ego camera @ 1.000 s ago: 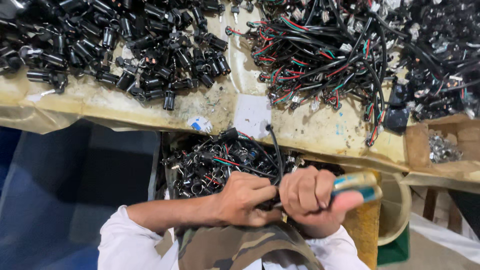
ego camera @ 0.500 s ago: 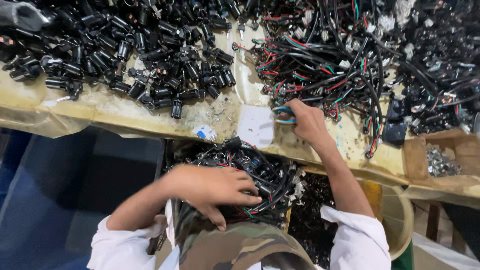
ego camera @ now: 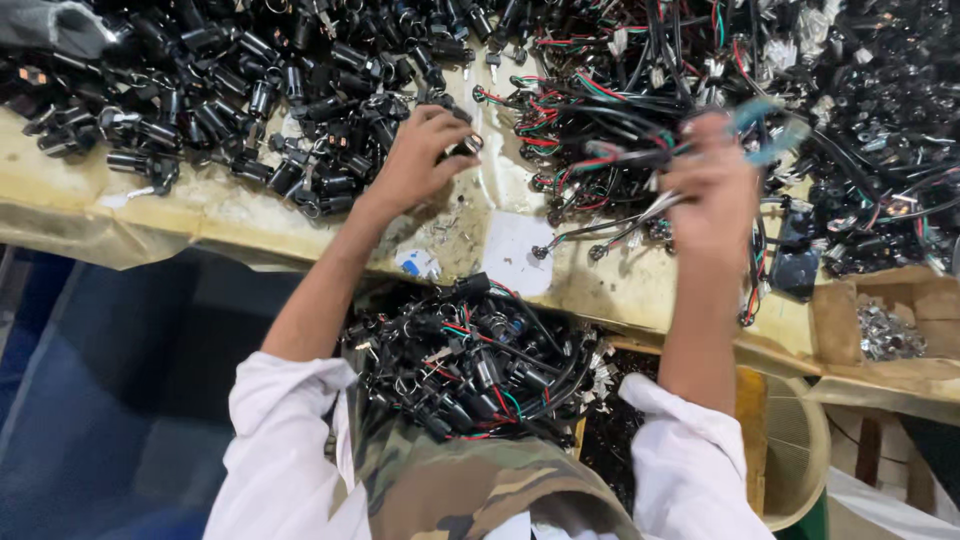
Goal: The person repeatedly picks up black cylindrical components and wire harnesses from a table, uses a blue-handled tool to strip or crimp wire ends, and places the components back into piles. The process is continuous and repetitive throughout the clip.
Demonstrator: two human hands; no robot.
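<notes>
Head view: left hand [ego camera: 420, 150] pinches a black cylindrical switch [ego camera: 462, 143]; right hand [ego camera: 712, 190] grips a blue-handled tool [ego camera: 765, 125] and wire harness [ego camera: 620, 215]. Piles beside both hands remain unprocessed.

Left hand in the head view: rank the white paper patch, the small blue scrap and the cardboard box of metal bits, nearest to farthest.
From the left hand:
1. Small blue scrap, just below on the bench.
2. White paper patch, below and to the right; close to the scrap, only slightly farther.
3. Cardboard box of metal bits, far right edge.
</notes>
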